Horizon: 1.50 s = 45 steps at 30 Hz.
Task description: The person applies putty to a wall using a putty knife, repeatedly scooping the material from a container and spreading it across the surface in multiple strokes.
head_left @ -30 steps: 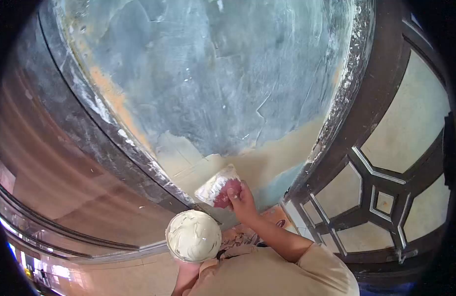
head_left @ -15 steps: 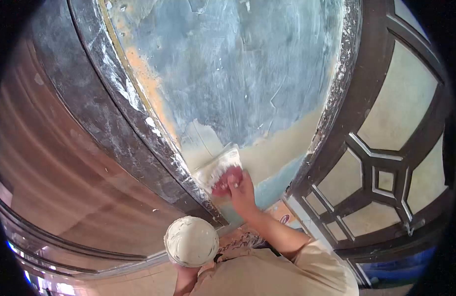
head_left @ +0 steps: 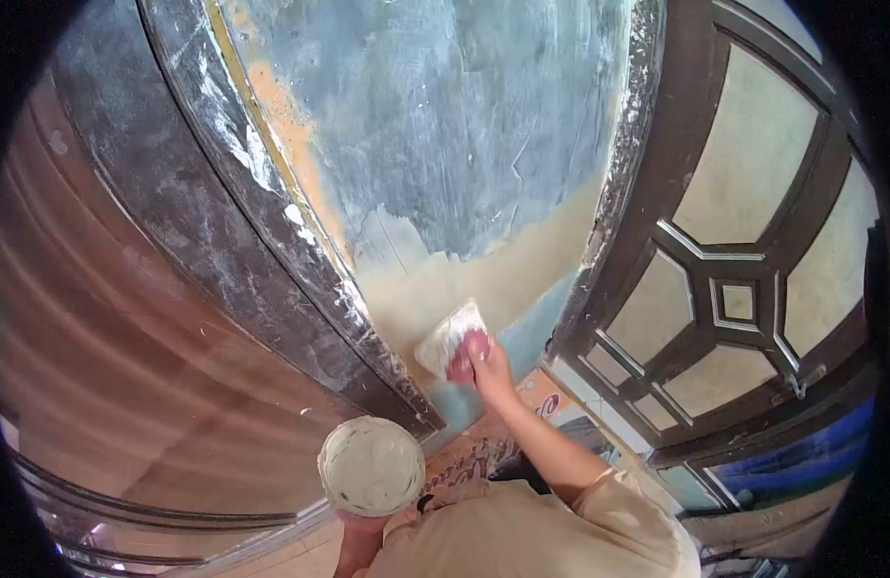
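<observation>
My right hand (head_left: pixel 495 372) is closed around the reddish grip of a wide putty knife (head_left: pixel 461 323), thumb on top. The blade is smeared with white putty and lies against the lower part of the wall (head_left: pixel 425 125). A smooth beige band of putty (head_left: pixel 406 294) spreads above and beside the blade, below the patchy blue-grey surface. Lower left, my left hand (head_left: pixel 363 528) holds a round tub (head_left: pixel 371 468) of pale putty from below. The tub's top faces up, and its rim is coated. Most of the left hand's fingers are hidden under it.
A dark, putty-splashed frame (head_left: pixel 271 260) borders the wall on the left, with a brown curtain-like surface (head_left: pixel 146 318) beyond. To the right stands a dark panelled door (head_left: pixel 657 260) with a handle (head_left: pixel 801 379). Orange printed cardboard (head_left: pixel 541 390) lies at the wall's foot.
The putty knife has moved down and slightly right along the wall. Smooth putty now shows where its blade was. The camera view has shifted a little, and the tub stays low at left.
</observation>
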{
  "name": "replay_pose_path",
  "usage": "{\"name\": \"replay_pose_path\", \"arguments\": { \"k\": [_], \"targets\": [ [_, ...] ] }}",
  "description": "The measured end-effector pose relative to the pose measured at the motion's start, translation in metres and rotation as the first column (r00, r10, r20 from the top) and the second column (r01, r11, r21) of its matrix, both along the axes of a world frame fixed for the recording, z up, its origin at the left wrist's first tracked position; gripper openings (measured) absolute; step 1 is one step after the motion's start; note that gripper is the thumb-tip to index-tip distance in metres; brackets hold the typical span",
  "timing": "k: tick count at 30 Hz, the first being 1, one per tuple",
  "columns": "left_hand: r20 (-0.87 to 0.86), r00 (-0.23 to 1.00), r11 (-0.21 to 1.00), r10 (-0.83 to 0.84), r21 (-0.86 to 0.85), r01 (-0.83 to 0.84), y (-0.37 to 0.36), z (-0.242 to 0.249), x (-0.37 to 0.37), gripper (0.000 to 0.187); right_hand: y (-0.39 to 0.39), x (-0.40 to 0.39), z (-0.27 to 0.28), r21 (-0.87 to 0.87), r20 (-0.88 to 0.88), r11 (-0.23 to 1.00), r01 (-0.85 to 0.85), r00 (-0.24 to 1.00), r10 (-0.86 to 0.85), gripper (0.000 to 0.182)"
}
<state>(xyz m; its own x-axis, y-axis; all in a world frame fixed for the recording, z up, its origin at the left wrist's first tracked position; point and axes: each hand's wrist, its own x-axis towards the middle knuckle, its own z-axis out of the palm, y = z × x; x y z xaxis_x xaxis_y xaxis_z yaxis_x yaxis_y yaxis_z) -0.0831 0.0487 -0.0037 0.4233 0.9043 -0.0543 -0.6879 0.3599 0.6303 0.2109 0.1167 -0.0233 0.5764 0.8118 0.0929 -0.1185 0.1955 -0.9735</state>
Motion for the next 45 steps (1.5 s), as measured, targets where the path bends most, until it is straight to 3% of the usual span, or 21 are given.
{"name": "replay_pose_path", "arguments": {
  "k": [2, 5, 6, 8, 10, 13, 14, 16, 17, 19, 23, 25, 27, 31, 33, 36, 37, 39, 40, 42, 45],
  "targets": [
    [0.000, 1.000, 1.000, -0.015, 0.003, 0.015, -0.004, -0.002, 0.000, 0.061, 0.014, 0.006, 0.061, 0.132, -0.144, 0.991, -0.031, 0.988, 0.050, 0.029],
    [0.001, 0.999, 0.999, -0.032, 0.012, 0.032, 0.002, 0.000, 0.000, 0.062, 0.034, 0.010, 0.086, 0.150, -0.054, 0.987, -0.061, 0.996, 0.070, 0.026],
    [0.000, 0.999, 0.999, -0.037, 0.014, 0.037, 0.004, 0.000, -0.003, 0.062, 0.037, 0.012, 0.065, 0.073, 0.023, 0.996, -0.044, 0.999, 0.042, 0.026],
    [0.001, 0.999, 0.999, -0.045, 0.023, 0.045, -0.001, -0.010, -0.019, 0.062, 0.031, 0.008, -0.001, 0.063, -0.048, 0.996, -0.058, 0.997, 0.061, 0.027],
    [0.009, 0.999, 0.998, -0.051, 0.034, 0.050, -0.003, -0.014, -0.012, 0.062, 0.012, -0.003, -0.061, -0.029, -0.099, 0.998, 0.051, 0.994, -0.053, 0.024],
    [0.014, 0.999, 0.998, -0.048, 0.045, 0.047, -0.010, -0.026, -0.024, 0.062, -0.008, -0.002, -0.075, 0.005, -0.262, 0.999, 0.050, 0.964, -0.047, 0.026],
    [0.014, 0.999, 0.998, -0.048, 0.044, 0.047, -0.011, -0.026, -0.026, 0.062, -0.010, 0.003, -0.042, -0.050, -0.207, 0.997, 0.058, 0.976, -0.067, 0.027],
    [0.014, 0.998, 0.998, -0.055, 0.042, 0.054, -0.012, -0.027, -0.028, 0.062, 0.005, 0.020, 0.001, 0.034, -0.057, 0.998, 0.047, 0.997, -0.045, 0.031],
    [0.016, 0.998, 0.997, -0.059, 0.044, 0.058, -0.011, -0.026, -0.027, 0.062, 0.012, 0.021, 0.030, 0.151, -0.101, 0.988, 0.026, 0.995, -0.011, 0.031],
    [0.020, 0.998, 0.996, -0.065, 0.055, 0.064, -0.003, -0.019, -0.016, 0.062, 0.030, 0.026, 0.062, 0.213, 0.021, 0.976, 0.043, 0.999, -0.049, 0.031],
    [0.015, 0.998, 0.996, -0.063, 0.070, 0.062, -0.003, -0.021, -0.015, 0.062, 0.054, 0.029, 0.024, 0.204, -0.062, 0.969, 0.141, 0.989, -0.131, 0.032],
    [0.010, 0.998, 0.995, -0.065, 0.076, 0.065, -0.008, -0.029, -0.018, 0.062, 0.025, 0.027, -0.009, -0.019, -0.027, 0.997, 0.072, 0.997, -0.072, 0.035],
    [0.005, 0.997, 0.994, -0.071, 0.083, 0.070, -0.016, -0.041, -0.025, 0.062, 0.015, 0.036, -0.094, -0.029, -0.138, 1.000, -0.002, 0.990, -0.002, 0.034],
    [0.003, 0.998, 0.995, -0.065, 0.078, 0.064, -0.016, -0.040, -0.012, 0.062, -0.005, 0.044, -0.035, -0.046, -0.273, 0.999, 0.025, 0.961, -0.037, 0.031],
    [-0.003, 0.998, 0.996, -0.059, 0.069, 0.059, -0.007, -0.030, -0.002, 0.062, 0.014, 0.051, 0.013, 0.110, -0.102, 0.993, 0.030, 0.995, -0.019, 0.027],
    [-0.014, 0.999, 0.997, -0.053, 0.058, 0.053, -0.005, -0.021, 0.012, 0.063, 0.034, 0.044, 0.067, 0.232, -0.113, 0.972, 0.041, 0.994, -0.015, 0.024],
    [-0.017, 0.999, 0.997, -0.050, 0.057, 0.051, -0.005, -0.019, 0.014, 0.063, 0.038, 0.049, 0.056, 0.231, -0.114, 0.972, 0.039, 0.993, -0.013, 0.024],
    [-0.024, 0.999, 0.997, -0.049, 0.059, 0.050, -0.004, -0.017, 0.019, 0.063, 0.048, 0.056, 0.017, 0.051, 0.214, 0.988, 0.146, 0.965, -0.154, 0.026],
    [-0.025, 0.999, 0.997, -0.048, 0.061, 0.049, -0.004, -0.016, 0.022, 0.063, 0.045, 0.059, -0.012, -0.020, 0.175, 0.987, 0.162, 0.972, -0.156, 0.026],
    [-0.030, 0.999, 0.997, -0.045, 0.064, 0.046, -0.002, -0.015, 0.026, 0.063, 0.026, 0.060, -0.071, 0.027, -0.196, 0.999, -0.021, 0.980, 0.026, 0.025],
    [-0.036, 0.998, 0.997, -0.042, 0.057, 0.044, -0.005, -0.015, 0.032, 0.063, -0.003, 0.058, -0.072, -0.042, -0.208, 0.994, 0.103, 0.972, -0.109, 0.026]
  ]
}}
